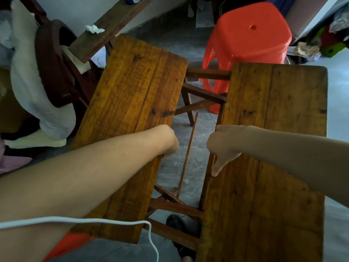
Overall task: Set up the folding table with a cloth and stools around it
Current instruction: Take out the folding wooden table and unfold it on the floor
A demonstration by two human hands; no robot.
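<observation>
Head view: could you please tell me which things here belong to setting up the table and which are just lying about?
For the job: left table half, held by left hand; right table half, held by right hand; red stool.

Lying about: white cloth, crumpled tissue, white cord.

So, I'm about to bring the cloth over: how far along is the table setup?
Not ready. The left hand grips the left panel and the right hand grips the right panel, with a gap between them showing the frame. One red stool stands nearby. No cloth is on it yet.
</observation>
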